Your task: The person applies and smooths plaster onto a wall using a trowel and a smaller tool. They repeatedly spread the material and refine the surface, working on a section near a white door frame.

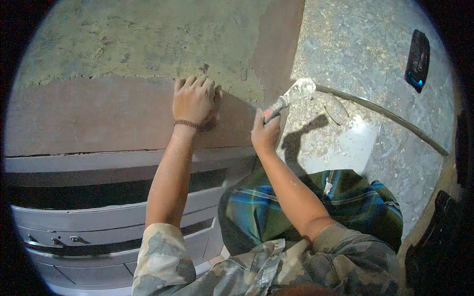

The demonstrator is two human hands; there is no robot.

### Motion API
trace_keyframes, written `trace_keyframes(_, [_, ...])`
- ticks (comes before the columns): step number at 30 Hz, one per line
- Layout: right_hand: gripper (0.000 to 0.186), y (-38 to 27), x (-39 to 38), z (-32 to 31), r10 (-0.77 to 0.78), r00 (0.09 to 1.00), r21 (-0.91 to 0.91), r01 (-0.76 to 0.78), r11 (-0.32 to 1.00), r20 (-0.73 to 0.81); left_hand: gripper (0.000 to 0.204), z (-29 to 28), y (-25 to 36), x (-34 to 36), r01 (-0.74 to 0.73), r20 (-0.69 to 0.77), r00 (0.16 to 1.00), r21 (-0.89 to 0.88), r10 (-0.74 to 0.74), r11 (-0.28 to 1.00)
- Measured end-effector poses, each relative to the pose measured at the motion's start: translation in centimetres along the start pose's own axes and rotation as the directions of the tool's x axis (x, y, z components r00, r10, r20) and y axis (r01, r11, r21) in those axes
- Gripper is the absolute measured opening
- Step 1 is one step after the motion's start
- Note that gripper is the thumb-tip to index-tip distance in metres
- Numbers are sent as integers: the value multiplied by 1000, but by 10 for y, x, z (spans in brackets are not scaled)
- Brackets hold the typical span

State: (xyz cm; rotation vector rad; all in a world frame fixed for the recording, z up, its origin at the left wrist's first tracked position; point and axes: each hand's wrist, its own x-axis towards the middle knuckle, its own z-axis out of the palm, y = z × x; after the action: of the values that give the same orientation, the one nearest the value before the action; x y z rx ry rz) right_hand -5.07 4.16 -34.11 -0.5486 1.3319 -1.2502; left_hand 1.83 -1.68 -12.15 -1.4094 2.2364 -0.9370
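My left hand [195, 103], with a beaded bracelet at the wrist, is closed, knuckles up, at the ragged border between a smooth pinkish-brown band [94, 116] and rough greenish plaster [123, 39]; what it holds, if anything, is hidden under the fingers. To its right, my right hand [266, 130] grips a putty knife [298, 91] with a red and dark handle. The knife's whitish, crusted blade points up and right over the speckled grey surface beside the pinkish band.
A long thin strip [380, 111] crosses the speckled surface [355, 49], near a small elongated piece [336, 111]. A black device with a blue light [417, 61] lies upper right. Light panels with metal latches [94, 219] fill the lower left. Plaid cloth [360, 202] covers my lap.
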Motion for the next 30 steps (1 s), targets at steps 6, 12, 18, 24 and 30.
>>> trace_keyframes(6, [50,-8,6,-5,-114,983,-205,143,968,147,24,0,1,-1,-12,-81,997,-17,10,1000])
trace_keyframes(12, [48,-4,6,2,-14,959,-402,132,906,283,29,3,-2,2,55,97,994,21,-57,998])
trace_keyframes(18, [43,3,-1,2,-240,930,-493,353,795,279,28,1,0,3,59,70,996,-7,-58,998])
trace_keyframes(24, [47,-10,0,-7,-239,957,-166,265,950,163,25,-1,3,4,69,27,997,-23,-68,997])
trace_keyframes(30, [40,-25,-8,-10,-96,991,-149,108,983,89,25,-1,1,3,73,71,995,-19,-72,997])
